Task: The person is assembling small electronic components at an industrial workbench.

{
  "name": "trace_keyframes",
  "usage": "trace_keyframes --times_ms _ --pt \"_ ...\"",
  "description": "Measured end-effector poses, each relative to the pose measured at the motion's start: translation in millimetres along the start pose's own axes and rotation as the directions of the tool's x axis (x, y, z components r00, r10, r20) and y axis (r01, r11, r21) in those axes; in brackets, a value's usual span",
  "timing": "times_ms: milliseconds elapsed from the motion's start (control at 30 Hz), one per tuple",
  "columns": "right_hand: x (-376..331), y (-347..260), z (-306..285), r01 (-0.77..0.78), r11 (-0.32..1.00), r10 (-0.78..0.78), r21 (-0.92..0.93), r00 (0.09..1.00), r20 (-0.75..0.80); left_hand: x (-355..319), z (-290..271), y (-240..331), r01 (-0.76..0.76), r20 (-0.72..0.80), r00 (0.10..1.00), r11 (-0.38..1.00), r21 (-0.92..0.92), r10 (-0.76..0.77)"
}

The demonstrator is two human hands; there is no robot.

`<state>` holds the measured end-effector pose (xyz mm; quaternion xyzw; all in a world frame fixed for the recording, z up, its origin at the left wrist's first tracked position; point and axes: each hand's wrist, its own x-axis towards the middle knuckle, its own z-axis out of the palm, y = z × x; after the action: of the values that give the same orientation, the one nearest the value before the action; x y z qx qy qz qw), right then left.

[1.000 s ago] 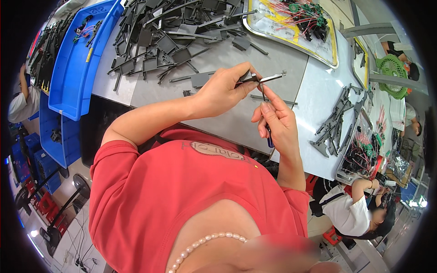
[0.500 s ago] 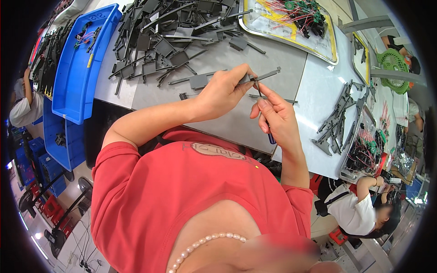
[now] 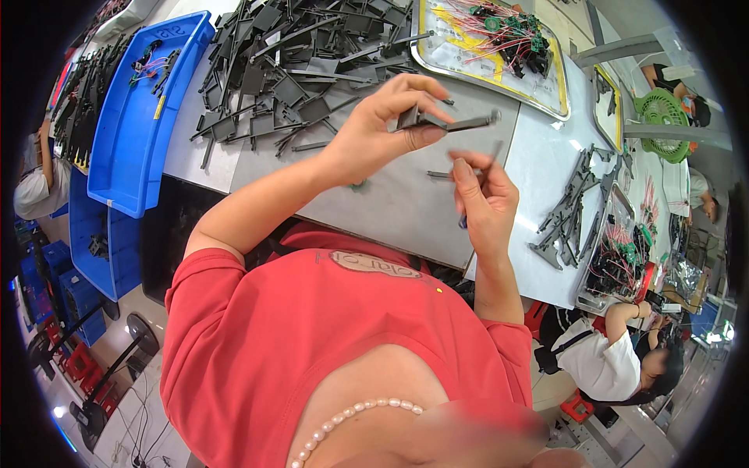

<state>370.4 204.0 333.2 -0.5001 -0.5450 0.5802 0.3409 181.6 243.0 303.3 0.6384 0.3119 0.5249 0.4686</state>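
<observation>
My left hand (image 3: 386,125) is closed on a dark grey plastic part (image 3: 468,124), a small plate with a long thin arm that points right past my fingers. To its lower right, my right hand (image 3: 485,195) is closed around a slim tool with a blue handle (image 3: 463,222). The tool's thin shaft is blurred, so its exact kind is unclear. It stands apart from the part. Behind my right fingertips lies another thin dark strip (image 3: 439,174) on the grey worktable (image 3: 374,214). A small green piece (image 3: 357,186) shows beside my left forearm.
A large heap of similar grey parts (image 3: 312,70) covers the table's far left. Blue bins (image 3: 160,117) stand at the left. A tray (image 3: 566,109) of wired green boards sits at the back right. More dark parts (image 3: 573,210) lie at the right, near a person (image 3: 601,359).
My left hand has raised and turned the grey part. My right hand has drawn back to the right, taking the tool off the part it touched before.
</observation>
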Motion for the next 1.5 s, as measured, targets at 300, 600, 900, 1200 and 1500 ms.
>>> trace_keyframes --times_ms 300,600,900,1200,1500 --pt "18.5 6.6 7.6 0.473 0.678 -0.629 -0.563 0.769 -0.111 -2.1 9.1 18.5 0.374 0.150 0.925 0.775 -0.509 -0.348" --pt "3.3 0.4 -8.0 0.369 0.738 -0.543 -0.565 0.821 -0.173 -18.8 26.8 1.3 -0.061 -0.248 0.954 0.921 0.385 0.166" --pt "-6.4 -0.7 -21.1 0.347 0.844 -0.426 -0.409 0.896 -0.121 -8.6 20.8 -8.0 -0.384 0.101 0.865 0.519 0.763 0.491" --pt "-8.4 8.6 -44.5 0.298 0.899 -0.357 -0.320 0.923 -0.142 25.5 7.9 36.9 0.409 0.214 0.895 0.912 -0.042 -0.392" --pt "-18.7 2.3 -48.1 0.352 0.849 -0.410 -0.394 0.909 -0.070 42.4 33.1 49.9 0.645 0.446 0.684 0.764 0.002 -0.578"
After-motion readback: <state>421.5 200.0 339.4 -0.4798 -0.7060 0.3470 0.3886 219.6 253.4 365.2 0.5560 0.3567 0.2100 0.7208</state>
